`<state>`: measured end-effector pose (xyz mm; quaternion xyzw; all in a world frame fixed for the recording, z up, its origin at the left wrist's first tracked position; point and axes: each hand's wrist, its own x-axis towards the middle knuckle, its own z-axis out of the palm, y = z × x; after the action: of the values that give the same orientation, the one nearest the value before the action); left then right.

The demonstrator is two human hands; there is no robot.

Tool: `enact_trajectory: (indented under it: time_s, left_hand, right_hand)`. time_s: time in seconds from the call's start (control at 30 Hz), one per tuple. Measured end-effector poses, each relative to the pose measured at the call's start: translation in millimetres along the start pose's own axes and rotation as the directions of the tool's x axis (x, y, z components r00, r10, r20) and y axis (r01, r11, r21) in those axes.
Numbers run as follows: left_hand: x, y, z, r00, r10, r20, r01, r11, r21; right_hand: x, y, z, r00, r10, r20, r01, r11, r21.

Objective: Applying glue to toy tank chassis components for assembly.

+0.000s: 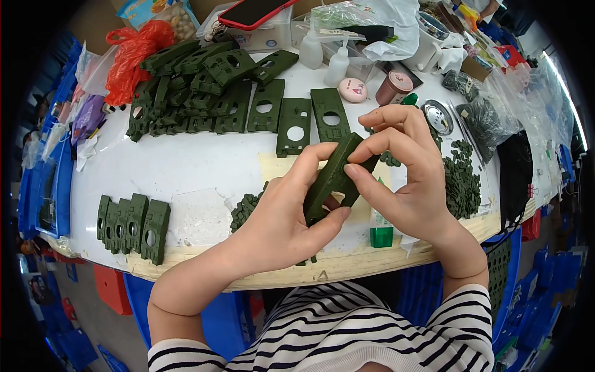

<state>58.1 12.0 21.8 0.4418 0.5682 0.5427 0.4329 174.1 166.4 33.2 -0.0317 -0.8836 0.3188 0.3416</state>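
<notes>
A dark green plastic model-vehicle hull (335, 177) with a round hole is held tilted over the front of the table. My left hand (291, 208) is closed round its left side and lower end, thumb below and index finger along the top. My right hand (406, 164) pinches its upper right edge between thumb and index finger, the other fingers curled above. Whether a small piece sits under those right fingertips cannot be seen. Beyond the hands lie two more hulls, one (293, 127) and another (330, 116). Small green pieces (245, 211) lie partly behind my left wrist.
A heap of green hulls (204, 87) fills the back left; several stand in a row (131, 224) at front left. Many small green parts (460, 183) are piled right. A green-capped bottle (381, 232) stands by my right wrist. White squeeze bottles (338, 65) and a red-cased phone (253, 13) are behind.
</notes>
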Motion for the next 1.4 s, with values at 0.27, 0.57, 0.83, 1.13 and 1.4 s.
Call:
enact_trajectory:
  time_s: [0.27, 0.57, 0.83, 1.13, 1.4]
  left_hand:
    - [-0.1, -1.1, 3.5, 1.0, 0.015, -0.023, -0.016, 1.0, -0.022]
    - [-0.8, -0.8, 3.2, 1.0, 0.011, 0.0, -0.011, 0.999, -0.046]
    - [0.0, 0.5, 2.6, 1.0, -0.02, -0.002, 0.02, 0.999, -0.034]
    - [-0.7, -5.0, 5.3, 0.998, 0.058, -0.032, -0.057, 0.998, 0.039]
    - [-1.6, -2.8, 3.0, 1.0, -0.001, 0.008, 0.002, 1.0, -0.026]
  right_hand:
    - [-0.6, -1.7, 0.4, 1.0, 0.024, 0.0, -0.024, 1.0, -0.008]
    - [-1.2, -1.8, 0.2, 0.999, 0.035, 0.009, -0.035, 0.999, -0.007]
    - [-0.4, -1.3, -1.4, 0.999, 0.029, 0.018, -0.029, 1.0, -0.005]
    - [0.0, -1.5, -4.8, 0.999, 0.013, 0.042, -0.012, 1.0, -0.022]
    - [-0.1, -0.4, -4.6, 0.997, 0.055, 0.056, -0.058, 0.998, 0.037]
